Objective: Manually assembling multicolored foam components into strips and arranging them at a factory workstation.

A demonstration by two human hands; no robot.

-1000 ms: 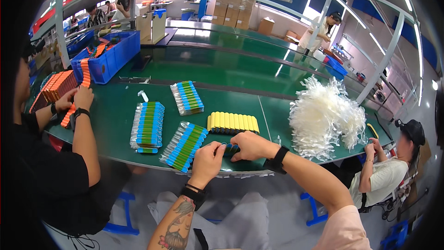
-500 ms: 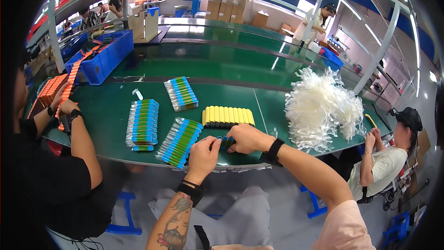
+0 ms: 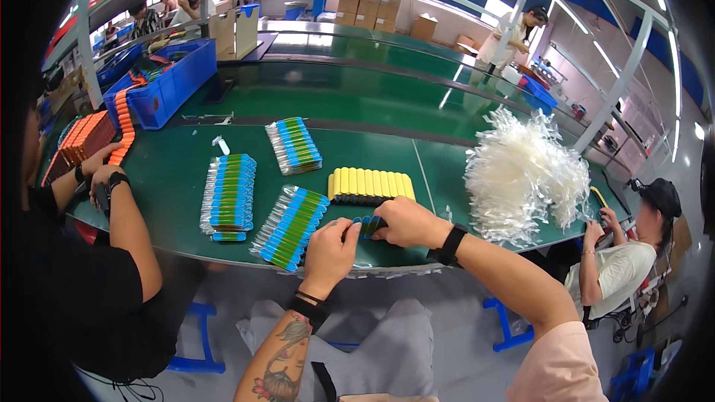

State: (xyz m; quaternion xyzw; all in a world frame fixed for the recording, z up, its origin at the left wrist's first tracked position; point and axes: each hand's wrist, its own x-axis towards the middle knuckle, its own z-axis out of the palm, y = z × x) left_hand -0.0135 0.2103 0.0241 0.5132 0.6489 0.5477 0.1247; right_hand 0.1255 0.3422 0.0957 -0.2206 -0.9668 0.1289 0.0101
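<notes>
Over the front edge of the bench, both my hands hold a small dark blue-and-green ribbed strip [image 3: 368, 227] between them. My left hand [image 3: 330, 250] pinches its left end, thumb and forefinger together. Fingers of my right hand [image 3: 412, 223] close on the right end and hide part of it. Just beyond lies a row of yellow cylinders [image 3: 370, 183], dark along its near side. Left of my left hand is a slanted stack of blue-and-green strips [image 3: 292, 229] with clear film at one end. Two similar stacks lie farther left [image 3: 229, 193] and farther back [image 3: 295, 146].
A big heap of clear plastic film pieces [image 3: 521, 179] covers the right of the green bench [image 3: 365, 149]. At far left, a co-worker's hands [image 3: 100, 167] handle an orange strip [image 3: 124, 123] by a blue bin [image 3: 175, 89]. Another person [image 3: 622, 253] sits at right.
My hands stay on the ribbed strip with only a slight shift. At left, the co-worker's hands and orange strip have moved. The view has tilted slightly.
</notes>
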